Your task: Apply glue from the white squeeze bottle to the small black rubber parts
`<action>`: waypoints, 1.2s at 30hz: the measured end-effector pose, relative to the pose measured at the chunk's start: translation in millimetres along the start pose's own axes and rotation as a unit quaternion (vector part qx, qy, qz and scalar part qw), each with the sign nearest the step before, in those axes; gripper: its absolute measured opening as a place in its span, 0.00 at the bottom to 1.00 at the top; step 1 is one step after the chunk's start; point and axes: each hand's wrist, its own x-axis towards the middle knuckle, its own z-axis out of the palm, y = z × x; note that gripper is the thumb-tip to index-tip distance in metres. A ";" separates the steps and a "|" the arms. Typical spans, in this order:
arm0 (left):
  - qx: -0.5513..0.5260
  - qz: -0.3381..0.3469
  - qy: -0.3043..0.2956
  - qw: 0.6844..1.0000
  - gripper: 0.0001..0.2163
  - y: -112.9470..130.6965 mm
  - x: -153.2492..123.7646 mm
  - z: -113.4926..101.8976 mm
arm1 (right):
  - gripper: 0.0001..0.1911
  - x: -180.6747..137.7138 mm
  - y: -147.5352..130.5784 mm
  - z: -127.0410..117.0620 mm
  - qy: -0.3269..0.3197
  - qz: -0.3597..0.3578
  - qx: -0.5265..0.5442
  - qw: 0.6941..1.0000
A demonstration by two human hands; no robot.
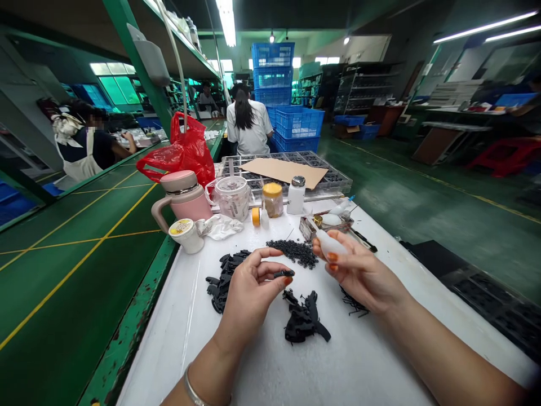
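Observation:
My left hand (256, 282) pinches a small black plastic part (284, 273) between thumb and fingers above the white tabletop. In my right hand (359, 270) is a white squeeze bottle (332, 246) with a narrow nozzle pointing up and left; the fingers wrap round its body. A heap of black curved plastic parts (228, 279) lies left of my left hand, partly hidden by it. Another pile of black parts (305, 318) sits between and below the hands. Behind them are many tiny black rings (298, 252). Thin black pieces (354, 303) lie under my right hand.
A pink mug (190, 200), a clear lidded tub (232, 198), a yellow-lidded jar (273, 200) and a white bottle (296, 196) line the back. A green conveyor (97, 265) runs along the left. People sit beyond, near stacked blue crates (298, 123).

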 end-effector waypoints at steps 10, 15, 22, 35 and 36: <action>-0.086 -0.010 -0.004 0.996 0.10 -8.8 0.6 -0.6 | 0.16 -6.9 19.9 17.7 -0.121 0.037 -0.183 0.975; -0.094 -0.016 -0.015 0.995 0.09 -10.4 1.5 2.4 | 0.15 -8.7 22.2 21.1 -0.118 0.014 -0.190 0.975; -0.123 -0.023 -0.025 0.992 0.23 -9.3 2.0 4.3 | 0.15 -9.5 23.8 22.3 -0.088 0.002 -0.189 0.978; -0.059 0.048 0.080 0.994 0.19 4.1 5.4 -15.6 | 0.16 -6.9 15.9 16.6 0.042 -0.112 -0.235 0.965; -0.058 0.067 0.115 0.989 0.18 6.2 6.8 -22.3 | 0.16 -5.3 14.2 13.3 0.048 -0.119 -0.225 0.966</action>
